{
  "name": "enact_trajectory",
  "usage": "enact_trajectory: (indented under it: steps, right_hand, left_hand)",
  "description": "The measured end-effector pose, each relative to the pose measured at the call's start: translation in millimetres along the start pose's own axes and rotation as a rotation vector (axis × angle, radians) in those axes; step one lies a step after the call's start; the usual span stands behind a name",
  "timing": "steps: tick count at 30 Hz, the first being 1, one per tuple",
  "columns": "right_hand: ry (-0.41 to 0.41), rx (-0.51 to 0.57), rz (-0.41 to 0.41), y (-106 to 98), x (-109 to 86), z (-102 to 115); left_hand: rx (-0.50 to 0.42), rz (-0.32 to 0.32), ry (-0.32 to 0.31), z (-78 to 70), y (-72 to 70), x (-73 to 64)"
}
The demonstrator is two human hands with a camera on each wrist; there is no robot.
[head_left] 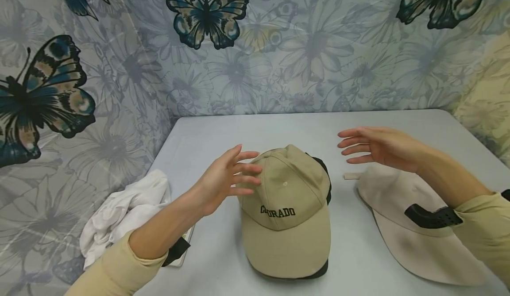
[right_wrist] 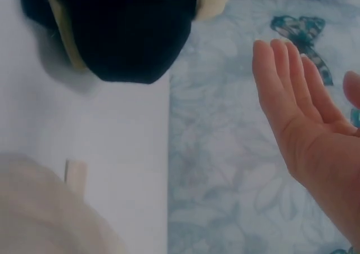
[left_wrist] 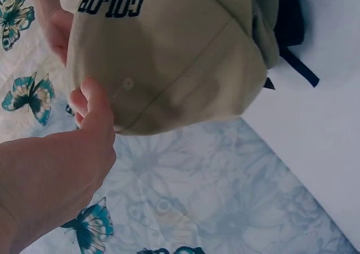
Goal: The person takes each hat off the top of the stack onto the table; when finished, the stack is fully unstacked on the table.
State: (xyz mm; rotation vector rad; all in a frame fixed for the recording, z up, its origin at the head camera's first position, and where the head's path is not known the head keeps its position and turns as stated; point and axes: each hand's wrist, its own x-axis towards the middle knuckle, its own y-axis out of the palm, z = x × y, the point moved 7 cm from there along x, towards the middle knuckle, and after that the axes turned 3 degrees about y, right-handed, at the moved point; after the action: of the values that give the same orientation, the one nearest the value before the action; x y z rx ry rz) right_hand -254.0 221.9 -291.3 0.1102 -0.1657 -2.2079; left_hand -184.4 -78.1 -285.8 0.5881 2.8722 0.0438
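A khaki baseball cap (head_left: 287,190) with COLORADO in dark letters stands mid-table, brim toward me. Black edges of a dark cap (right_wrist: 135,34) show beneath and behind it. My left hand (head_left: 229,176) is at the left side of the khaki crown, its fingers spread and overlapping the cap in the head view. In the left wrist view those fingers are loosely bent beside the crown. Raised over the table at the right, my right hand (head_left: 382,148) holds nothing, its fingers extended. A pale beige cap (head_left: 402,198) lies below that hand, partly hidden by the forearm.
At the left table edge sits a crumpled white cloth (head_left: 131,203). A flat white-edged object (head_left: 181,254) is partly covered by my left forearm. The white table (head_left: 215,132) backs onto a butterfly-patterned cloth (head_left: 279,74).
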Motion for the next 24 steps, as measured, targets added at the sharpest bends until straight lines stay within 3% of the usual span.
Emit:
enact_trajectory:
  steps: [6, 11, 24]
  right_hand:
    - [0.037, -0.020, -0.032, 10, 11.2, -3]
    - [0.087, -0.045, -0.082, 17, 18.4, -6]
    - [0.126, -0.048, -0.060, 36, 35.0, -8]
  left_hand:
    - [-0.004, -0.054, -0.016, 13.3, -15.8, 3.1]
    - [-0.018, -0.112, -0.067, 29.3, -27.6, 4.3]
    - [-0.017, -0.212, -0.158, 74.3, -44.0, 3.9]
